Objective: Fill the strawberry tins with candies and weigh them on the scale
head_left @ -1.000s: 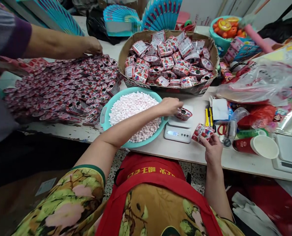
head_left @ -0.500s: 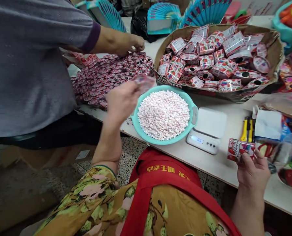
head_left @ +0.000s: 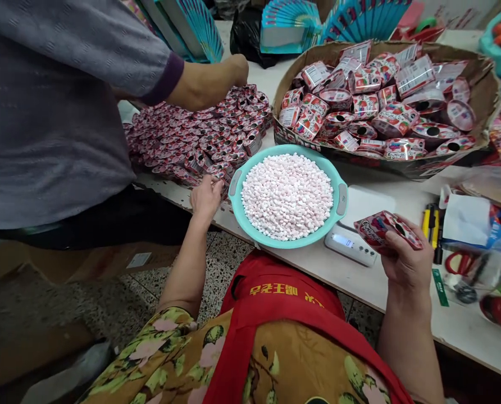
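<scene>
My left hand (head_left: 207,197) is at the near edge of a dense pile of red-and-white strawberry-printed packets (head_left: 200,134), its fingers closed on one packet (head_left: 222,171) there. In my right hand (head_left: 408,255) is another such packet (head_left: 377,230), tilted, with a dark round opening showing in its end, held over the right side of the digital scale (head_left: 351,245). The scale display reads 0. Between my hands stands a turquoise bowl (head_left: 235,202) heaped with small pale pink-white candies (head_left: 287,196).
A cardboard box (head_left: 492,101) of similar packets stands behind the bowl. On the left a co-worker's arm (head_left: 208,84) reaches over the pile. Cutters (head_left: 431,224), red-handled scissors (head_left: 459,264) and plastic bags lie at the right. Blue fanned stacks (head_left: 290,28) stand at the back.
My left hand has come down to the pile's near edge with its packet. My right hand has brought its packet left and up towards the scale, whose reading went from 85 to 0.
</scene>
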Demonstrator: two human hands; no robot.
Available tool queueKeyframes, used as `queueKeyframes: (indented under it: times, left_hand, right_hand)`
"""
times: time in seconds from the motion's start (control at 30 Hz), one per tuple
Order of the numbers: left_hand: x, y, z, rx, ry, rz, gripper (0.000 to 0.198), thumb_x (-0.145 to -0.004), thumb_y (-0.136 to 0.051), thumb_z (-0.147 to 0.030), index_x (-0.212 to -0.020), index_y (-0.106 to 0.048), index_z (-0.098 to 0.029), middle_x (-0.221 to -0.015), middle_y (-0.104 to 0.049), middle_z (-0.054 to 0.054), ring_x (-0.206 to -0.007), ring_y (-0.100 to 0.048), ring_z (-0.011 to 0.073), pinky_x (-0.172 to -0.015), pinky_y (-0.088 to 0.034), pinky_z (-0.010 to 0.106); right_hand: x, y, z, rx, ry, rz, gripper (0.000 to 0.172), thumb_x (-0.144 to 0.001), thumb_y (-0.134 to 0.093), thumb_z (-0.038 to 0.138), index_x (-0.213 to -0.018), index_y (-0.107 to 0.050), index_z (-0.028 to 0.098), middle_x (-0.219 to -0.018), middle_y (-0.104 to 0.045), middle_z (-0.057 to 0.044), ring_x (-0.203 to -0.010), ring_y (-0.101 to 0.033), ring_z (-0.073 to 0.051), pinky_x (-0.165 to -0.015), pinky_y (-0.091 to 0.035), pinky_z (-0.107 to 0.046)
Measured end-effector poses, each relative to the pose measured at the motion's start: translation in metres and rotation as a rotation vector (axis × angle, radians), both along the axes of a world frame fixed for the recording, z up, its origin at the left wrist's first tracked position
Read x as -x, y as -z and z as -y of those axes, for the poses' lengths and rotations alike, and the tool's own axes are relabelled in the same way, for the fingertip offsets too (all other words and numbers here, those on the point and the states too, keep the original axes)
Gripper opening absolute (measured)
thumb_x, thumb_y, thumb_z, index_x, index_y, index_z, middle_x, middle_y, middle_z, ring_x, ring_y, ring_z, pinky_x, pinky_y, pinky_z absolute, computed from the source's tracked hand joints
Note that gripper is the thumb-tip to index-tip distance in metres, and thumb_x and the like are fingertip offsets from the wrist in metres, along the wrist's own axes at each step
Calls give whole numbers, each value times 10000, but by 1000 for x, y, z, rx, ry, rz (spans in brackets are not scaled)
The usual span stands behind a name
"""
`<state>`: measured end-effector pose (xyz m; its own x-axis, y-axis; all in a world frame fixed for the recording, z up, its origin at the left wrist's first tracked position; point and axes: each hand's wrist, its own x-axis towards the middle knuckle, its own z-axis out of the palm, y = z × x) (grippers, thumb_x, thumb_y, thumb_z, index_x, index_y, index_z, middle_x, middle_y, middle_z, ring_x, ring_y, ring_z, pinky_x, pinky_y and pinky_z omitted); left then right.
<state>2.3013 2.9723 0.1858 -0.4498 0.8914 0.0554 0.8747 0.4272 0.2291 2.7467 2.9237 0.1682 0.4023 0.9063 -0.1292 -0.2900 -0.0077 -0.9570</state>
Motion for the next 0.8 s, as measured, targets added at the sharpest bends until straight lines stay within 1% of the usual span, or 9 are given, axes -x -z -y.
queueKeyframes:
  times: [0.03,0.1,0.2,0.27,0.4,0.53,0.67,0.73,0.8]
  left_hand:
    - [-13,-5,-4,-73,53,38,428,-1020,-374,-460,-1200,-656,-192,-1081,-727,131,-1004,-655,279,-901,-449,368]
    - [-43,-11,-15,-149,260,128,450,-1053,-310,-439,-1136,-670,-182,-1139,-704,116,-1048,-625,235,-954,-445,342]
    - [-92,-9,-34,-94,564,190,479,-1030,-412,-516,-1260,-645,-167,-1344,-603,136,-1258,-514,267,-1071,-401,382]
    - [-118,-7,-41,-48,625,159,557,-992,-485,-590,-1334,-616,-170,-1373,-563,149,-1311,-460,305,-1116,-364,426]
    - [-147,-9,-41,-31,598,111,476,-968,-546,-563,-1240,-664,-191,-1226,-625,131,-1196,-537,294,-1050,-404,400]
    - [-152,-7,-44,-104,538,207,309,-963,-554,-469,-1025,-705,-206,-1099,-696,96,-1054,-617,254,-915,-452,339]
    - [-148,-5,-57,-227,356,623,286,-925,-593,-459,-827,-644,-196,-808,-666,34,-820,-630,189,-749,-469,285]
    - [-148,-12,-61,-270,256,911,346,-945,-560,-514,-826,-609,-193,-721,-603,13,-669,-581,142,-638,-455,261]
    - [-150,-28,-60,-308,214,1160,423,-964,-518,-601,-883,-603,-195,-698,-571,8,-585,-533,109,-559,-435,238]
  right_hand:
    - [8,-5,-4,-2,-36,18,548,-507,-922,303,-1021,-749,220,-1000,-742,-47,-828,-709,-222,-753,-652,-462]
    - [25,-15,-13,-17,-110,61,534,-528,-929,313,-1024,-753,223,-1019,-754,-50,-856,-721,-238,-792,-646,-468]
    - [48,-27,-24,-63,-228,179,518,-581,-924,355,-1054,-756,226,-1043,-766,-59,-936,-728,-258,-908,-615,-474]
    - [62,-34,-28,-85,-292,262,503,-599,-921,386,-1051,-761,234,-1032,-769,-52,-946,-725,-249,-923,-605,-446]
    - [81,-43,-32,-74,-402,341,503,-584,-929,422,-1019,-763,233,-938,-764,-21,-852,-710,-209,-817,-607,-373]
    - [91,-44,-33,-90,-452,377,504,-609,-908,431,-1041,-754,220,-964,-761,-20,-874,-708,-200,-837,-593,-360]
    - [95,-49,-33,-113,-461,447,489,-637,-891,424,-1057,-750,218,-1015,-760,-26,-930,-709,-207,-915,-572,-378]
    - [98,-55,-34,-121,-472,494,468,-651,-882,415,-1052,-750,214,-1023,-760,-29,-947,-709,-212,-943,-561,-390]
    - [103,-61,-37,-132,-490,538,447,-668,-868,405,-1052,-749,210,-1023,-761,-30,-951,-707,-215,-947,-556,-398]
